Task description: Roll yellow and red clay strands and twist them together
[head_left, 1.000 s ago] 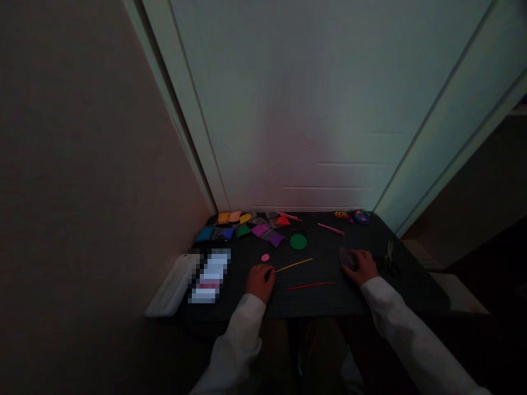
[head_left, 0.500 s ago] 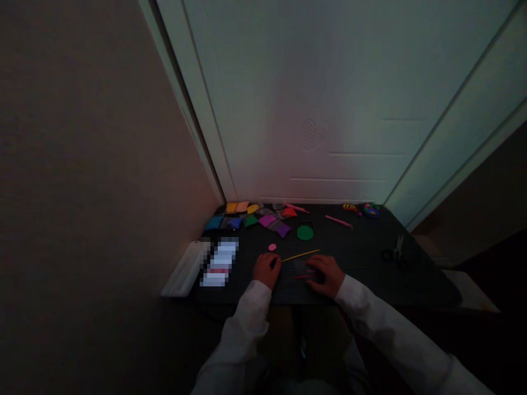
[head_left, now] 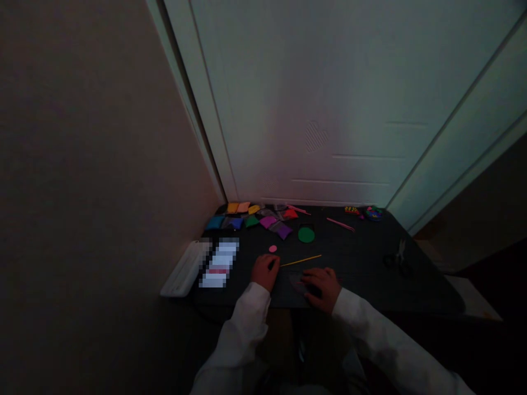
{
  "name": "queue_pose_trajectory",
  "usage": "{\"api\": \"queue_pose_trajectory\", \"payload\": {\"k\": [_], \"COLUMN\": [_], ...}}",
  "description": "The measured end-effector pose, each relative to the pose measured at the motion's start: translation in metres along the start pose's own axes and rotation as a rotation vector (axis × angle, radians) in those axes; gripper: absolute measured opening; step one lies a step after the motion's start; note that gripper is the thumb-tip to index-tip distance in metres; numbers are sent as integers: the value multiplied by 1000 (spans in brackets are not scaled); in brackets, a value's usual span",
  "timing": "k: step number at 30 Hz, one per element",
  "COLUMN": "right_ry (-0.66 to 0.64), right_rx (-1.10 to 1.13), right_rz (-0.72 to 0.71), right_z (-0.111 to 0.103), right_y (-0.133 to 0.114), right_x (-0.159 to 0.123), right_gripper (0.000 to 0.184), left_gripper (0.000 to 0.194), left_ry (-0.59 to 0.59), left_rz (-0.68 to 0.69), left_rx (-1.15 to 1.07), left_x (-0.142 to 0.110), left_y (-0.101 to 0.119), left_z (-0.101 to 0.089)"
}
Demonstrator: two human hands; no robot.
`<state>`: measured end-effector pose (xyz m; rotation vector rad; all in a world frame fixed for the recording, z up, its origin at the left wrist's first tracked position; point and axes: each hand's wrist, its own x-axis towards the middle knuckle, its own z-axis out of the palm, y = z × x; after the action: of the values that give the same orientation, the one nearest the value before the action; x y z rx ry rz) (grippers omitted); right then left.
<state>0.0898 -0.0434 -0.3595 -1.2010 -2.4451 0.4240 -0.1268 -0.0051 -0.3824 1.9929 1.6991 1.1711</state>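
My left hand [head_left: 265,272] rests on the dark table with its fingers curled together; whatever they hold, if anything, is hidden. Just right of its fingertips lies a thin yellow strip [head_left: 301,260], slanting up to the right. My right hand [head_left: 323,288] bends its fingers and thumb round a clear flat sheet [head_left: 295,281], faint in the dim light, low on the table. A thin pinkish strip shows dimly near this hand, mostly covered. Beyond my left hand is a small pink disc [head_left: 273,249], and farther back a green round piece [head_left: 306,235].
Several coloured packets [head_left: 268,221] line the back left of the table [head_left: 358,258]. A pink stick-like tool [head_left: 340,224] and a multicoloured round object [head_left: 374,213] lie back right. Scissors [head_left: 399,259] are at the right. Left stand a blurred-out bright screen [head_left: 220,263] and a white object [head_left: 187,269].
My right hand has moved slightly toward me, with the clear sheet shifting left and nearer. The pink strip, plainer before, is now mostly covered. My left hand stays nearly still.
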Motion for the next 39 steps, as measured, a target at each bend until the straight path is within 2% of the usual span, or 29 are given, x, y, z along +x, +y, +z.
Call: {"api": "queue_pose_trajectory", "payload": {"k": [7,13,18,27,32,39], "right_ry": [13,-59,0,16,-22,-2], "right_rx": [-42,-42,0,29,29,14], "right_rz": [97,149,204,294,287,291], "right_z": [8,11,10,14,11,12], "right_y": [4,1,-4,-8,-13,-13], "right_x": [8,2,7,5,4,7], "right_gripper": [40,39,43,54,54,53], "left_gripper": [19,19,19,19,20,20], "left_ry": [-1,-13,-15,-25,-38,-22], "left_rz": [-17,-22,-41,-23,-28,-25], "left_rx": [19,40,43,43,47,49], "left_x": [1,1,1,1,1,1], "left_y": [0,1,2,1,2,1], "left_z": [1,0,1,1,1,3]}}
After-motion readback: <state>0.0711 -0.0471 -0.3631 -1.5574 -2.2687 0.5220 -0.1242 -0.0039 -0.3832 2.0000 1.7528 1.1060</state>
